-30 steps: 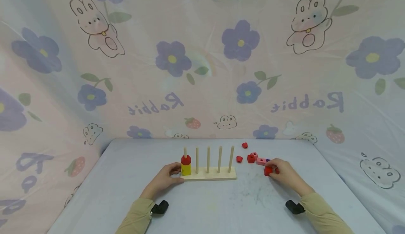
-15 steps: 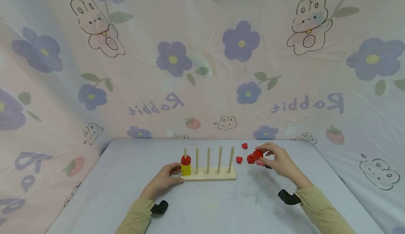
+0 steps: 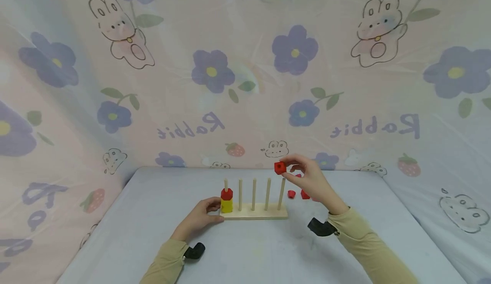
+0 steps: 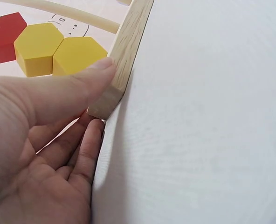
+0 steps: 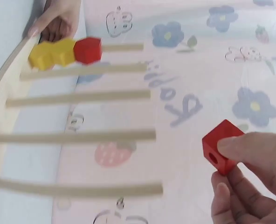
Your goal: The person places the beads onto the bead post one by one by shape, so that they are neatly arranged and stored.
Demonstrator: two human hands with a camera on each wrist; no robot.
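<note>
A wooden peg board (image 3: 255,217) with several upright pegs stands on the table. My left hand (image 3: 199,218) grips its left end, the thumb (image 4: 89,79) on the base's edge in the left wrist view. The leftmost peg carries two yellow hexagonal blocks (image 4: 39,44) with a red hexagonal block (image 3: 226,194) on top. Raised near the top of the rightmost peg, my right hand (image 3: 308,181) pinches another red block (image 5: 222,147) between thumb and fingers. Its round hole shows in the right wrist view.
Loose red blocks (image 3: 291,194) lie on the white table (image 3: 245,250) to the right of the peg board, some partly hidden behind the right hand. A printed cloth (image 3: 245,113) hangs behind the table.
My right hand has picked up the red block from the right side of the table and moved it left and up, close to the pegs. The left hand has stayed in place.
</note>
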